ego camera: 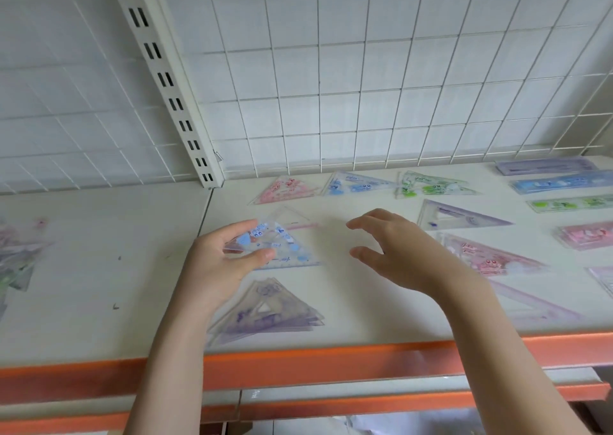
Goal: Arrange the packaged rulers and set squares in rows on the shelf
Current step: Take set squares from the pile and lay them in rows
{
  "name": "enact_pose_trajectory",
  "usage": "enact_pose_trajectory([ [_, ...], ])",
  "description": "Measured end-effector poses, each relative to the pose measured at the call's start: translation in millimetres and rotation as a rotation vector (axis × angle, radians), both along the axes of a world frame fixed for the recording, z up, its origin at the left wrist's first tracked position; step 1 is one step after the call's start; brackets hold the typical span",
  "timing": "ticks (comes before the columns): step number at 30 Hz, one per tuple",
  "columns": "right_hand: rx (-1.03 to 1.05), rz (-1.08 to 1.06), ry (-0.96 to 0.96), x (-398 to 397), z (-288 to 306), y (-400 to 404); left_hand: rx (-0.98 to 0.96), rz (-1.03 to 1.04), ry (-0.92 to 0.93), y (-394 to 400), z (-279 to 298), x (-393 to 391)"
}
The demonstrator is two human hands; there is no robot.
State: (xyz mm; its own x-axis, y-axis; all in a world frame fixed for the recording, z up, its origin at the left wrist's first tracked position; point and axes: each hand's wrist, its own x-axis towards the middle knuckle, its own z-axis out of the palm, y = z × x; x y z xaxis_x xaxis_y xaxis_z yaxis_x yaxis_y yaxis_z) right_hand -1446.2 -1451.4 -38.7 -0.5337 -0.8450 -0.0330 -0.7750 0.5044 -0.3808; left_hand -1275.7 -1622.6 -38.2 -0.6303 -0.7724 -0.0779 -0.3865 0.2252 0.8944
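Left hand: the left hand [220,262] pinches a blue set square [282,247] over the shelf [99,268].
Right hand: the right hand [398,252] hovers, grip released.
Around: purple set squares [265,315] near; rulers [564,184] far right.

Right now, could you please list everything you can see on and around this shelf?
back set squares: three, pink, blue, green, row by the grid
purple set square: one, right of centre
pink set square: one, nearer, right
purple stack: several, front centre
blue set square: one, in left hand
rulers: four, purple, blue, green, pink, far right column
blurred pile: far left
wire grid: white, behind
shelf: white, orange front edge
left hand: grips blue set square
right hand: open, hovering
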Motion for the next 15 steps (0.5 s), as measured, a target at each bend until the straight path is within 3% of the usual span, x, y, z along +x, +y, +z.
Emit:
enact_pose_trajectory([
  [5,0.014,-0.061,0.009,14,-3,-5,-0.087,-0.105,-0.118,-9,-11,-4],
  [10,0.002,-0.123,0.008,26,-4,-8,-0.360,-0.176,-0.276,-13,-17,-13],
  [15,0.007,-0.149,0.019,35,-6,-7,-0.515,-0.207,-0.385,-12,-12,-10],
])
